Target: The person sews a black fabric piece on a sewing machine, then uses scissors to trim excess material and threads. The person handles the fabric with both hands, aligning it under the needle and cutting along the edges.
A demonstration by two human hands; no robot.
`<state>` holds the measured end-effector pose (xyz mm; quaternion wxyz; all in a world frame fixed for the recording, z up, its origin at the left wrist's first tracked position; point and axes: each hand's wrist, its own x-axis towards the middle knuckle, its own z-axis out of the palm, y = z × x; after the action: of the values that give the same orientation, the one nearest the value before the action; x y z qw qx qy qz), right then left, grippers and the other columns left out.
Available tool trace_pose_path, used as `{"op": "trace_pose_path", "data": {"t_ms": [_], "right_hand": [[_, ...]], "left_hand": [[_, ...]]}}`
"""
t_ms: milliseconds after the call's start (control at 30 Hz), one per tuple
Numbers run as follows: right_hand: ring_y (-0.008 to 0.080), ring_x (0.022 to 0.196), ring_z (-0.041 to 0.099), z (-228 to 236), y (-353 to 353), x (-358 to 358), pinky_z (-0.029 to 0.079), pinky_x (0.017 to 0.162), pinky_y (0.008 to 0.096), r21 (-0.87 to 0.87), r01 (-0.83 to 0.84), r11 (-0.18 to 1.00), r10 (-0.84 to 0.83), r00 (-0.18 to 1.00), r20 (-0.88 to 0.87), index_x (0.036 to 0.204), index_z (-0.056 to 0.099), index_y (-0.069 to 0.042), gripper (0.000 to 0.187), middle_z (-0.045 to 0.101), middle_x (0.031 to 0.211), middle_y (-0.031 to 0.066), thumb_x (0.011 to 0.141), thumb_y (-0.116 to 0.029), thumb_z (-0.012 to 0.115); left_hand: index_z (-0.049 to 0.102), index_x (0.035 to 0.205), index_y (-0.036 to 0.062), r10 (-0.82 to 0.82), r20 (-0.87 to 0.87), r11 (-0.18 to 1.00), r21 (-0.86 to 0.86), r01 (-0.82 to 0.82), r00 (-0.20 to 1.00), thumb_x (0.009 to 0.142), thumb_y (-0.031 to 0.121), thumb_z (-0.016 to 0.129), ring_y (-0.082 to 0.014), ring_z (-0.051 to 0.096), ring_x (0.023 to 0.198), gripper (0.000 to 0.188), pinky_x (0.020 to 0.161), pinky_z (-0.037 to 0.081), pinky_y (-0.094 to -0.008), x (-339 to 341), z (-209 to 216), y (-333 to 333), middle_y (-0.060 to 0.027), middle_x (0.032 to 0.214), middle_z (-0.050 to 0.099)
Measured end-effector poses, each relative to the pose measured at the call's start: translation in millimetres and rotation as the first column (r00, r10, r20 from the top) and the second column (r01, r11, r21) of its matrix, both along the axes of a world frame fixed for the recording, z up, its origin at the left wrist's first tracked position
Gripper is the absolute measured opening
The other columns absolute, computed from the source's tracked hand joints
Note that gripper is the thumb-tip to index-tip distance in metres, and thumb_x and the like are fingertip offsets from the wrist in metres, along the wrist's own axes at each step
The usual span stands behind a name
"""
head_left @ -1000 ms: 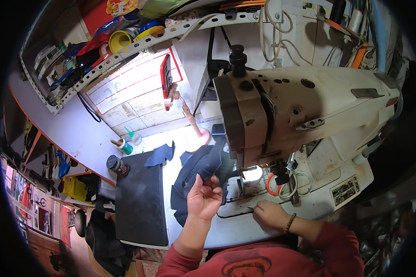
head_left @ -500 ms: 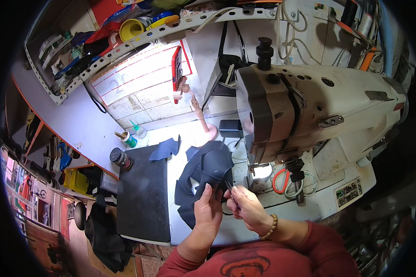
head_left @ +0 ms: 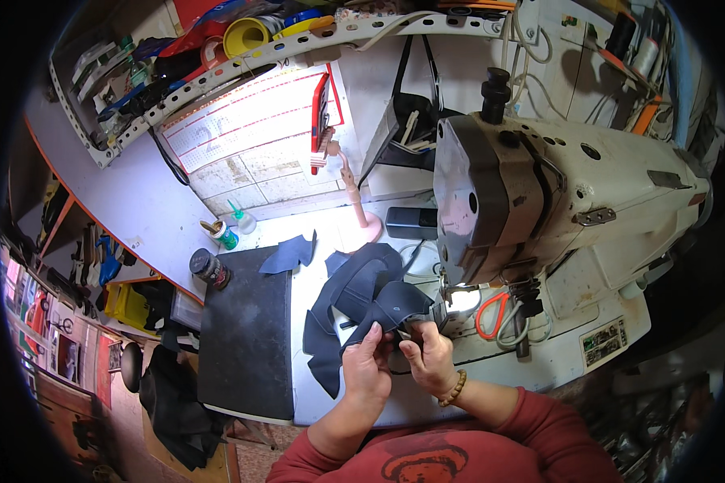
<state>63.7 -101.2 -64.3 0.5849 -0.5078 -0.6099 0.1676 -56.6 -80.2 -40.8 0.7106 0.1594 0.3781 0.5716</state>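
A dark navy fabric piece (head_left: 362,278), curved and made of several joined panels, lies bunched on the white sewing table (head_left: 322,410). My left hand (head_left: 368,372) pinches its near edge, thumb on top. Close beside it, my right hand (head_left: 432,361) is closed at the right edge of the same fabric, its fingers curled and partly hidden. The small dark pointed tool seen in it earlier cannot be made out now. Just beyond my right hand stands the large sewing machine (head_left: 499,197), its lamp lighting the needle area.
Orange-handled scissors (head_left: 491,315) lie under the machine head. To the left are a black board (head_left: 246,338), a dark jar (head_left: 209,268) and a blue scrap (head_left: 288,254). A pink phone stand (head_left: 353,197) rises behind the fabric. Beyond is a perforated metal shelf (head_left: 266,68).
The fabric's right part has turned and shifted toward the machine. My right hand has turned and closed at its edge; the dark pointed tool has gone from sight.
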Motion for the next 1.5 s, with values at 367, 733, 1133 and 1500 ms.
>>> {"op": "trace_pose_path", "data": {"t_ms": [367, 733, 1133, 1500], "right_hand": [[0.0263, 0.055, 0.059, -3.1, -29.3, 41.3, 0.046, 0.05, 0.0361, 0.094, -0.156, 0.983, 0.122, 0.947, 0.299, 0.092, 0.057, -0.006, 0.023, 0.059, 0.068, 0.009, 0.084, -0.023, 0.071], [0.0238, 0.084, 0.065, -46.6, -79.0, 58.9, 0.053, 0.072, 0.0319, -0.439, -0.106, 0.892, 0.15, 0.987, 0.065, 0.102, 0.055, -0.003, 0.035, 0.061, 0.105, 0.0127, 0.078, -0.018, 0.076], [0.024, 0.065, 0.062, -48.2, -85.7, 59.2, 0.049, 0.056, 0.0365, -0.226, -0.029, 0.974, 0.142, 0.851, 0.505, 0.095, 0.056, -0.009, 0.032, 0.056, 0.089, 0.0072, 0.078, -0.03, 0.073], [0.0234, 0.059, 0.062, -53.5, -79.8, 32.9, 0.049, 0.05, 0.0344, -0.37, -0.056, 0.927, 0.294, 0.722, 0.627, 0.086, 0.052, -0.009, 0.024, 0.055, 0.076, 0.0079, 0.085, -0.029, 0.065]], "left_hand": [[0.067, 0.085, 0.0057, -0.26, -0.035, 0.964, -0.063, 0.258, 0.965, 0.09, 0.014, 0.066, -0.0129, 0.06, 0.069, 0.01, 0.067, 0.049, -0.0266, -0.7, -28.1, -20.0, -0.0025, 0.075, 0.064], [0.064, 0.086, 0.0021, -0.691, -0.138, 0.691, -0.417, 0.591, 0.71, 0.09, 0.012, 0.066, -0.0087, 0.051, 0.057, 0.011, 0.051, 0.038, -0.022, -44.0, -79.4, -82.5, -0.0036, 0.07, 0.061], [0.067, 0.091, 0.0094, 0.135, -0.947, 0.658, -0.133, 0.741, -0.291, 0.09, 0.02, 0.062, -0.0209, 0.063, 0.067, 0.012, 0.056, 0.047, -0.0342, -60.5, -39.3, -85.0, -0.0094, 0.079, 0.064], [0.063, 0.089, 0.0001, -0.49, -0.406, 0.818, 0.092, 0.568, 0.771, 0.097, 0.01, 0.053, -0.0092, 0.055, 0.086, 0.016, 0.085, 0.043, -0.0254, -38.3, -67.3, -50.2, -0.0066, 0.098, 0.068]]}}
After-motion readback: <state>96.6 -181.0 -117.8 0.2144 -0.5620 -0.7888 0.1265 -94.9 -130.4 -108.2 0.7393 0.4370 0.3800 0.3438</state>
